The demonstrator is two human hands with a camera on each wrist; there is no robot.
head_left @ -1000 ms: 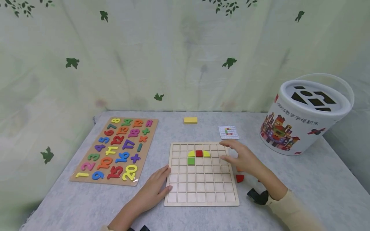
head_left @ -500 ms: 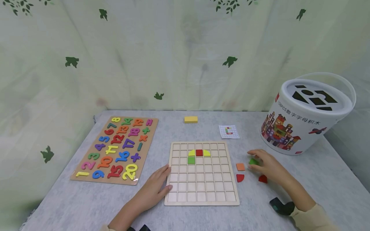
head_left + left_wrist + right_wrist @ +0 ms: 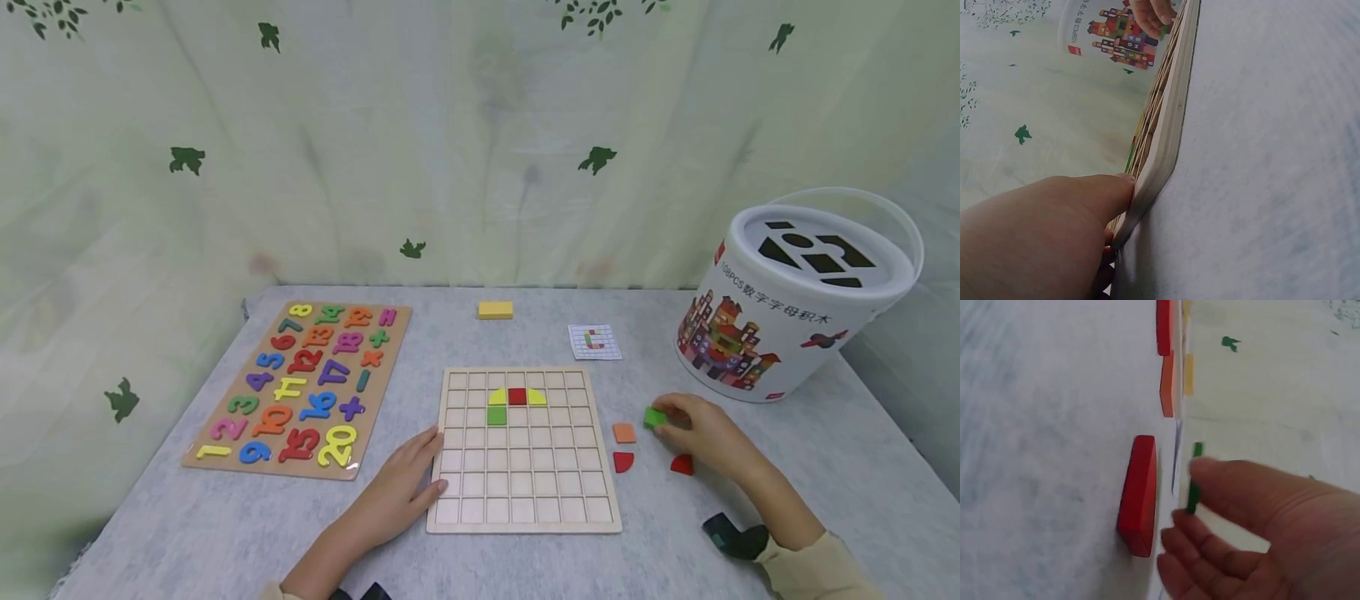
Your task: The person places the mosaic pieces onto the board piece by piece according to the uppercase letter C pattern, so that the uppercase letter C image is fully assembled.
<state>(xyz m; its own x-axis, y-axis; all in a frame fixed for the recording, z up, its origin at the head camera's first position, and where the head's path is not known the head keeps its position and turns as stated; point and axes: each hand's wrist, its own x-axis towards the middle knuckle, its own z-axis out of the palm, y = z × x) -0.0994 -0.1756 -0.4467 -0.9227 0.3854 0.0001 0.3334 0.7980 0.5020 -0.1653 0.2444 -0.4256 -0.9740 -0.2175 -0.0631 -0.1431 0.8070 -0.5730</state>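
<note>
one green tile (image 3: 653, 418) pinched in right grip (image 3: 699, 427), red pieces (image 3: 682, 465) and orange square (image 3: 624, 433) near, left grip (image 3: 399, 486) relaxed against board (image 3: 521, 485)

White bucket (image 3: 780, 333): "108PCS数字字母积木". Brown board (image 3: 396, 329): numerals 1–20, signs +, ×, −, =.

Table (image 3: 525, 568) layout, grid (image 3: 521, 462) in the middle.
Number board (image 3: 372, 398) on the left, bucket (image 3: 787, 325) way over right. Block (image 3: 496, 311) sits behind the grid, card (image 3: 595, 342) to the block's right and closer in. Four tiles (image 3: 517, 397) are on the grid's back half, square (image 3: 624, 433) and wedge (image 3: 623, 462) just right of it, another wedge (image 3: 682, 465) further right.
</note>
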